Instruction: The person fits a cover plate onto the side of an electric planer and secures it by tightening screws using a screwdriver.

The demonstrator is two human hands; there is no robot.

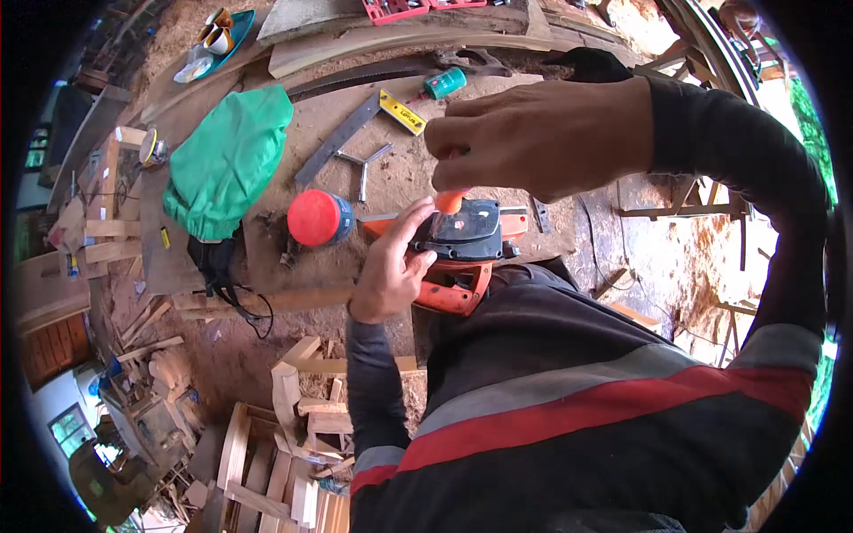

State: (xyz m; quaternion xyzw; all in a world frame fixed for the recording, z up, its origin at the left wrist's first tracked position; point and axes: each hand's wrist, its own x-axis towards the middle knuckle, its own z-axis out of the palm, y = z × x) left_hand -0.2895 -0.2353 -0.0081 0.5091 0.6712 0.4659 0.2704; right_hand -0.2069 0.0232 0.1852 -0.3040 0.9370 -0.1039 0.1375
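Observation:
My right hand is closed round an orange-handled screwdriver, held upright over the power tool; its tip is hidden. Below it lies an orange and black power tool, which looks like an electric hand planer, with its black cover facing up. My left hand rests against the near left side of that cover, thumb and fingers apart, steadying it. Left of the planer stands a red-lidded jar. A Y-shaped socket wrench and a yellow-handled try square lie beyond it on the bench.
A green cloth cover lies on the bench's left, with a dark strap hanging over the edge. Further back are a green cylinder, a handsaw and a red tool case. Wooden frames and offcuts crowd the floor.

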